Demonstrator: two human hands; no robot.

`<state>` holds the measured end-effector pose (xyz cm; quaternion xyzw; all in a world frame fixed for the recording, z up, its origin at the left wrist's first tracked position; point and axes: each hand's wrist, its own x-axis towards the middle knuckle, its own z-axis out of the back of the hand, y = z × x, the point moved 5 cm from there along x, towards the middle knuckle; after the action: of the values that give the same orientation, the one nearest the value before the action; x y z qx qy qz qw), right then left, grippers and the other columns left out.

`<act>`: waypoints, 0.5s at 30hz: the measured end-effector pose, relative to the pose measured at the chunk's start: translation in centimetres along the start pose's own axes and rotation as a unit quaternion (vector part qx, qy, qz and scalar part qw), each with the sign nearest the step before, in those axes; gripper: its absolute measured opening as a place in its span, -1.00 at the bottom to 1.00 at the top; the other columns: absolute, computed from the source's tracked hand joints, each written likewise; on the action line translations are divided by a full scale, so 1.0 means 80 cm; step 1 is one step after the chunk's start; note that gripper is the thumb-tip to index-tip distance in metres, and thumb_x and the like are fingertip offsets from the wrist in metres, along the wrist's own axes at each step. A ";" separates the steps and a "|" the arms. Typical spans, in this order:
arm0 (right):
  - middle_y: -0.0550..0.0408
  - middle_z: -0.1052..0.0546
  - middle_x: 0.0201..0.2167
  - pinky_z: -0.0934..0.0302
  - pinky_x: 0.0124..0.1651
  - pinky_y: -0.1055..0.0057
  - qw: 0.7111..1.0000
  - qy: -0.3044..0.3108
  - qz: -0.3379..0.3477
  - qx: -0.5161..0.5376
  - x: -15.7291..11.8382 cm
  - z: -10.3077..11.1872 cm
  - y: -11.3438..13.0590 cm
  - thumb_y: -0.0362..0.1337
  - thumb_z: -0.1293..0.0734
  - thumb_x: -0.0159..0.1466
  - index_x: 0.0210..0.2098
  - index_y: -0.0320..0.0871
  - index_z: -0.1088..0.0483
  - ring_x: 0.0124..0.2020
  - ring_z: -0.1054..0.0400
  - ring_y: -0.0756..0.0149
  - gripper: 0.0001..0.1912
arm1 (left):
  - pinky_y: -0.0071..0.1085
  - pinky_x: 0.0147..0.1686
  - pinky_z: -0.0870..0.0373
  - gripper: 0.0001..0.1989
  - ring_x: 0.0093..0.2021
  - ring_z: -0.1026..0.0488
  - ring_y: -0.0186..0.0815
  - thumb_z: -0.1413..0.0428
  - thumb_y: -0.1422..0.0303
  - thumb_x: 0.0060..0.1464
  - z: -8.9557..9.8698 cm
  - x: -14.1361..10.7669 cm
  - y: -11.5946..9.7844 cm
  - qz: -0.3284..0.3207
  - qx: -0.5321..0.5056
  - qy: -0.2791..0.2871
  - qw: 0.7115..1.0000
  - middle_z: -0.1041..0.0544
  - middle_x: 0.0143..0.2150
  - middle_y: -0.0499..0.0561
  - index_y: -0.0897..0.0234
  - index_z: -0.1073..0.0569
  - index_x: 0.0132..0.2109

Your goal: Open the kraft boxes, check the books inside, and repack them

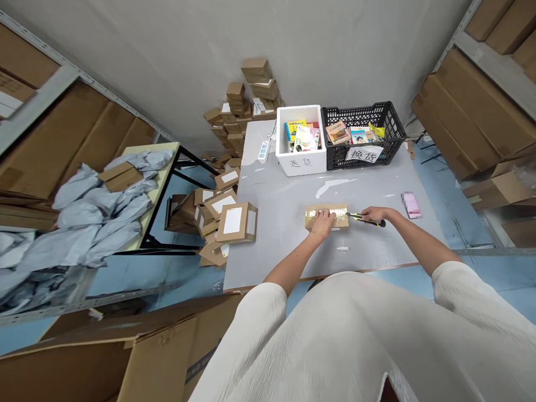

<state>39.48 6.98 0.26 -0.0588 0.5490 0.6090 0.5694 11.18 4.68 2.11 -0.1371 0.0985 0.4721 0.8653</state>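
A small flat cardboard parcel [326,216], sealed with glossy tape, lies near the middle of the grey surface [285,245]. It is judged light and fairly stiff, its taped top slick, so it is best pinned flat from above or taken by its long edges. The left hand [322,224] is spread on its top, fingers flat and closed on nothing. The right hand [374,214] is wrapped around a yellow-and-black utility knife [365,219] whose tip is laid at the parcel's right end. A white foam box [301,140] and a black crate [362,134] are set at the far edge.

Left hand [323,224] presses small carton [326,216]; right hand [374,214] grips utility knife [366,220] at its edge
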 end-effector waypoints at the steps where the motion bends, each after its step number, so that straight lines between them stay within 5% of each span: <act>1: 0.08 -0.56 -0.48 -0.33 -0.39 0.29 1.000 -0.003 0.008 0.027 -0.004 -0.004 -0.003 0.15 -0.58 0.07 -0.39 -0.04 -0.55 -0.49 -0.44 0.22 -0.59 | 0.09 0.53 0.00 -0.41 0.31 -0.38 -0.02 -0.26 0.50 0.21 0.000 0.000 0.000 -0.002 -0.001 -0.001 1.000 -0.38 0.33 0.17 0.09 -0.32 0.32; 8: 0.11 -0.55 -0.44 -0.30 -0.33 0.33 0.995 -0.094 0.038 -0.014 -0.011 -0.025 0.014 0.16 -0.47 0.22 -0.35 -0.03 -0.53 -0.44 -0.37 0.25 -0.62 | 0.12 0.54 -0.01 -0.39 0.30 -0.39 -0.02 -0.29 0.45 0.21 -0.003 0.000 0.004 -0.009 -0.019 0.002 1.000 -0.40 0.30 0.11 -0.02 -0.34 0.32; 15: 0.08 -0.58 -0.45 -0.34 -0.32 0.33 0.999 -0.034 0.003 0.021 -0.026 -0.027 0.005 0.11 -0.56 0.17 -0.35 -0.05 -0.54 -0.43 -0.46 0.23 -0.63 | 0.05 0.54 0.00 -0.31 0.30 -0.40 -0.05 -0.28 0.48 0.21 0.002 -0.002 0.004 -0.004 -0.024 0.007 1.000 -0.39 0.32 0.13 -0.01 -0.28 0.39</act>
<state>38.72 4.17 1.09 -0.0245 0.5425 0.6005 0.5870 10.85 4.79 2.23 -0.1617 0.0922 0.4699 0.8629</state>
